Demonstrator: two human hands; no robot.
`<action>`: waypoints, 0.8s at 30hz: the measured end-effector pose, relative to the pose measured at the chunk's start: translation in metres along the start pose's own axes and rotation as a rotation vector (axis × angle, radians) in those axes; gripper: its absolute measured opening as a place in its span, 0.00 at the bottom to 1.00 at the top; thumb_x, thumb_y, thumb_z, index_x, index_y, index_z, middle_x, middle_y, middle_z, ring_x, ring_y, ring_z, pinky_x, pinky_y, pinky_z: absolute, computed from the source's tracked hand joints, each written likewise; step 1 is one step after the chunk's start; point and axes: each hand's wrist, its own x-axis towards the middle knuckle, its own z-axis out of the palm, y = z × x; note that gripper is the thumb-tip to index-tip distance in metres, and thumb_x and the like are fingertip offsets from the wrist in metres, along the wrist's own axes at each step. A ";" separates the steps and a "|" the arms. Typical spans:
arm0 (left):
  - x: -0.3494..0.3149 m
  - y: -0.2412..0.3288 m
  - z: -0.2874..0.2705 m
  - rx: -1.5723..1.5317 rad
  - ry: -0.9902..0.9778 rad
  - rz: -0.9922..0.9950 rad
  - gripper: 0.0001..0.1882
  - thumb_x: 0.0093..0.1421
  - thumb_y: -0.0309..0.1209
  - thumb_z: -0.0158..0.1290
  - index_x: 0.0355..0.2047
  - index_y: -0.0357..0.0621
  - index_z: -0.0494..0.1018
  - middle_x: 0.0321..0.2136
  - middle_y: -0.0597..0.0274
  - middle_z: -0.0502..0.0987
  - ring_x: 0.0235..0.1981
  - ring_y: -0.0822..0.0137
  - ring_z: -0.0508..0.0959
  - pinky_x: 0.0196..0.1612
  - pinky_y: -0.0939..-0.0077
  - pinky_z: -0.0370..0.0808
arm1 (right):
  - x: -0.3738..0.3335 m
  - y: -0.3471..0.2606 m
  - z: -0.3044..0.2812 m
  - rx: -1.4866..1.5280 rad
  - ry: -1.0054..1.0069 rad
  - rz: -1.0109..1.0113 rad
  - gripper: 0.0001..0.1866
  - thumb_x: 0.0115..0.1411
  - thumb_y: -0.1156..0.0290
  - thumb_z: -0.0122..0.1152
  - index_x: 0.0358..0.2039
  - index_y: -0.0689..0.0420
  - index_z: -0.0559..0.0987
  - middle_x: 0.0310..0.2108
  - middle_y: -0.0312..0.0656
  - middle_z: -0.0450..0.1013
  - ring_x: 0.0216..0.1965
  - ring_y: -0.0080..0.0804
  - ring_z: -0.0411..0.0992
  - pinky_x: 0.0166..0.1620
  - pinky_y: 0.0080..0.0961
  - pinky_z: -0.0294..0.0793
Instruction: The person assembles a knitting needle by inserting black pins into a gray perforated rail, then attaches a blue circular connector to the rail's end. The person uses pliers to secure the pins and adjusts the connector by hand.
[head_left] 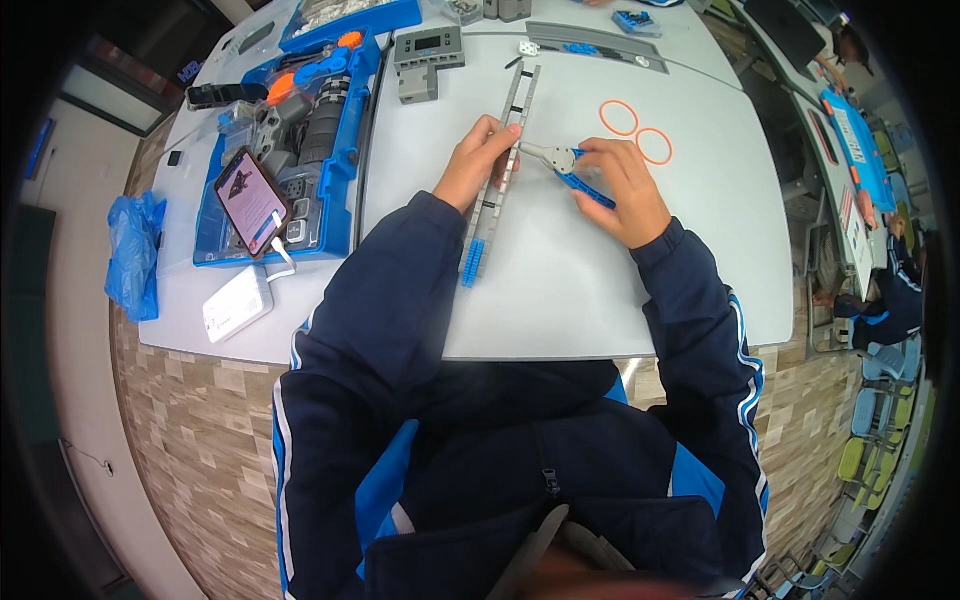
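My left hand (483, 165) is closed around a long, narrow frame of grey building beams (501, 190). Two parallel rails form it, with small dark crosspieces between them. Blue connector pieces (472, 263) sit at its near end. In my right hand (630, 192) is a pair of pliers (552, 158) with a light grey head and blue handles. The handles are spread apart, and the jaws meet the right rail beside my left fingers. Whether they grip a part there is too small to tell. Two orange rubber rings (637, 120) lie beyond my right hand.
At the left stands a blue storage box (345, 190) full of grey parts, with a phone (252, 205) propped on it, cabled to a white power bank (238, 303). A grey controller block (430, 48) and a grey tray (625, 58) lie at the back. A blue bag (133, 255) hangs at the table's left edge.
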 end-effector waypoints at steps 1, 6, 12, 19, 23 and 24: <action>0.000 0.001 0.000 0.003 -0.001 -0.001 0.18 0.65 0.47 0.51 0.29 0.47 0.63 0.20 0.65 0.72 0.18 0.77 0.68 0.22 0.81 0.64 | -0.001 0.000 0.002 0.027 0.001 0.033 0.21 0.49 0.74 0.68 0.45 0.62 0.75 0.47 0.46 0.71 0.47 0.45 0.68 0.48 0.36 0.72; -0.004 0.007 0.001 0.027 -0.018 -0.024 0.18 0.65 0.49 0.50 0.34 0.48 0.63 0.22 0.65 0.71 0.20 0.77 0.70 0.23 0.82 0.67 | -0.004 0.001 0.009 -0.066 -0.074 0.036 0.28 0.54 0.75 0.65 0.57 0.62 0.70 0.46 0.47 0.71 0.46 0.43 0.68 0.46 0.34 0.73; -0.009 0.015 0.004 0.002 -0.092 -0.078 0.19 0.67 0.49 0.48 0.37 0.45 0.61 0.24 0.63 0.72 0.17 0.73 0.71 0.22 0.79 0.68 | -0.006 -0.005 0.011 -0.130 -0.075 0.096 0.25 0.56 0.77 0.62 0.56 0.55 0.74 0.40 0.46 0.72 0.41 0.41 0.69 0.44 0.33 0.73; -0.005 0.010 -0.001 0.055 -0.120 -0.054 0.19 0.67 0.47 0.48 0.37 0.43 0.63 0.22 0.63 0.73 0.14 0.74 0.69 0.20 0.80 0.66 | -0.001 -0.001 0.000 -0.051 -0.083 0.107 0.22 0.55 0.81 0.60 0.52 0.55 0.76 0.32 0.42 0.74 0.36 0.40 0.70 0.41 0.33 0.73; -0.002 0.003 0.002 0.132 -0.113 -0.075 0.16 0.68 0.46 0.46 0.35 0.45 0.63 0.23 0.61 0.73 0.13 0.73 0.70 0.20 0.81 0.66 | -0.005 0.007 -0.002 -0.007 -0.099 0.126 0.20 0.55 0.82 0.59 0.50 0.56 0.78 0.34 0.43 0.76 0.35 0.41 0.69 0.41 0.34 0.72; -0.002 0.001 0.003 0.152 -0.112 -0.069 0.16 0.68 0.45 0.46 0.36 0.45 0.63 0.23 0.60 0.73 0.12 0.73 0.70 0.19 0.80 0.66 | -0.007 0.009 -0.002 0.009 -0.109 0.129 0.20 0.55 0.82 0.59 0.50 0.56 0.78 0.34 0.44 0.76 0.35 0.42 0.70 0.41 0.34 0.72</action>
